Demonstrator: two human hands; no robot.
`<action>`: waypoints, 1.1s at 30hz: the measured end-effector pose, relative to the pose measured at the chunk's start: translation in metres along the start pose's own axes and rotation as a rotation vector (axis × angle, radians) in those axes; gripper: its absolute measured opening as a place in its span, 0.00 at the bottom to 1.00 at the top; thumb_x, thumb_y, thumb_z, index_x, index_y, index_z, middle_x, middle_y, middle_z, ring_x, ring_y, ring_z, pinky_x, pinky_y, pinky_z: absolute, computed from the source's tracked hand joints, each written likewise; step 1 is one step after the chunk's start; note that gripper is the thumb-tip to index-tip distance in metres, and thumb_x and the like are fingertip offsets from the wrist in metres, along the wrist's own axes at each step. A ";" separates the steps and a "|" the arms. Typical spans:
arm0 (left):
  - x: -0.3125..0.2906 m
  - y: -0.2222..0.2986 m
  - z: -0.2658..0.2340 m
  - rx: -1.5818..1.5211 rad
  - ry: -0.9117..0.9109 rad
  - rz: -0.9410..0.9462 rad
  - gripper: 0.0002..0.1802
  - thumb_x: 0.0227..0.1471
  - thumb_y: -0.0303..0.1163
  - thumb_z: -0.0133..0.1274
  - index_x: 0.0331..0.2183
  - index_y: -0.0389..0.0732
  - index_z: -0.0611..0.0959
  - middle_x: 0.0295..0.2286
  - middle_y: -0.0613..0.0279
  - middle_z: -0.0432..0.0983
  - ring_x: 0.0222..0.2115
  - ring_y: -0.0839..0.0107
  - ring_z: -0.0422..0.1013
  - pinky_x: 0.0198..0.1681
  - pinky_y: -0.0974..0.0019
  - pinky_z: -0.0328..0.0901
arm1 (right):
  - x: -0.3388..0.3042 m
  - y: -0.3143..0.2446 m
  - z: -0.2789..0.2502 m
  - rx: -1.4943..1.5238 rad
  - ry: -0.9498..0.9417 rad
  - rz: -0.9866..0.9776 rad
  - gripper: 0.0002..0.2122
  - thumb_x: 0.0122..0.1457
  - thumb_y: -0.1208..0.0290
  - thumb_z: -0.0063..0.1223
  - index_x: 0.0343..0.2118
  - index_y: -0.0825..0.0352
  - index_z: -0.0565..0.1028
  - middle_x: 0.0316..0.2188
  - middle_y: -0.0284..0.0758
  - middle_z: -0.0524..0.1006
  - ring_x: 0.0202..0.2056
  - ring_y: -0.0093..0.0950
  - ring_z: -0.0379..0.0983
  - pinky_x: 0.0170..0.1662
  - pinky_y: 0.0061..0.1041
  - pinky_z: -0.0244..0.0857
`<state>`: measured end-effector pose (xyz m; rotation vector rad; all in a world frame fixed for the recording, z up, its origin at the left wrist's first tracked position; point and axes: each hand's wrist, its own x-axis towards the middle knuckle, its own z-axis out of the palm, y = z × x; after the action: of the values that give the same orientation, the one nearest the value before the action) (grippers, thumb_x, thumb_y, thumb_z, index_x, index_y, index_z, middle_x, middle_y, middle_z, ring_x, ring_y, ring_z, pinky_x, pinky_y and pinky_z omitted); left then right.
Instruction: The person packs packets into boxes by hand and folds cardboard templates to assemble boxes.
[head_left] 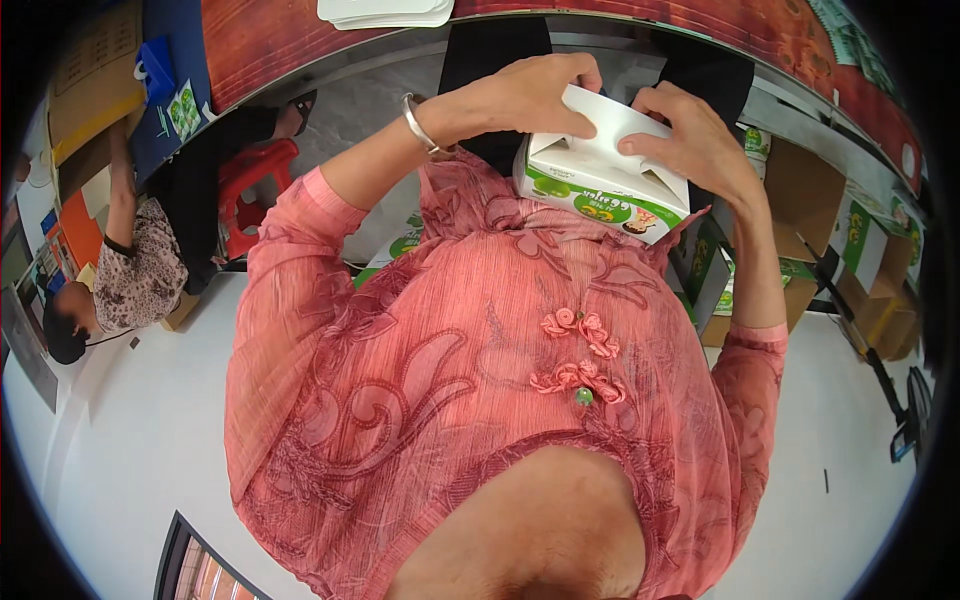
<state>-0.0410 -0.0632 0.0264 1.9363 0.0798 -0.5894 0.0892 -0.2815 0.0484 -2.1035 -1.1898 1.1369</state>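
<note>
A red-brown tabletop [260, 50] is curving across the top, a co-worker [150, 250] working at left. The left hand [535, 95] and right hand [690, 135] are pinching the white upper flap of a green-and-white box [605, 195], sitting before the torso; grey floor [350, 110] is showing toward a red stool [240, 215].
</note>
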 end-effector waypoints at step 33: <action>0.017 0.023 -0.137 0.754 0.829 0.520 0.20 0.45 0.31 0.63 0.43 0.43 0.81 0.33 0.60 0.72 0.38 0.61 0.69 0.41 0.59 0.60 | 0.156 -0.037 -0.051 -0.766 0.863 -0.678 0.30 0.43 0.72 0.67 0.52 0.66 0.67 0.49 0.44 0.67 0.52 0.46 0.65 0.57 0.46 0.59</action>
<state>0.0312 0.0434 0.0825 2.6734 -0.1463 0.6493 0.1589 -0.1286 0.0351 -1.9777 -1.7598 -0.5791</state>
